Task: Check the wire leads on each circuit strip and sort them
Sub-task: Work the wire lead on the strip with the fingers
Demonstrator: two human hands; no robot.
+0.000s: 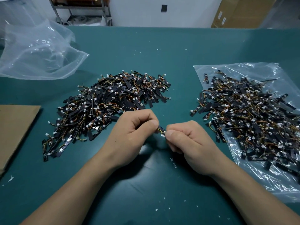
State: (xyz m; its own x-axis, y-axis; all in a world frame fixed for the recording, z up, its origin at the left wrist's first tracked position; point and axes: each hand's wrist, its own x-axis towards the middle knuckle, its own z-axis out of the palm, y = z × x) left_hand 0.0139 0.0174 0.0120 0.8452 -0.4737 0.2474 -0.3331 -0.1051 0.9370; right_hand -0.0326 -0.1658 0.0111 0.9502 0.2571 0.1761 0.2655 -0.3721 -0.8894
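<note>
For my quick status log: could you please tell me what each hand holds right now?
Left hand: pinches one end of the circuit strip.
Right hand: pinches its white connector end.

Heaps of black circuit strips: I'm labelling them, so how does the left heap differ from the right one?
The left heap of black circuit strips lies straight on the teal mat; the right heap lies on a clear plastic bag. The left heap shows whole, while the right heap runs past the picture's edge. Both hold strips with orange and yellow wires and white connectors.
</note>
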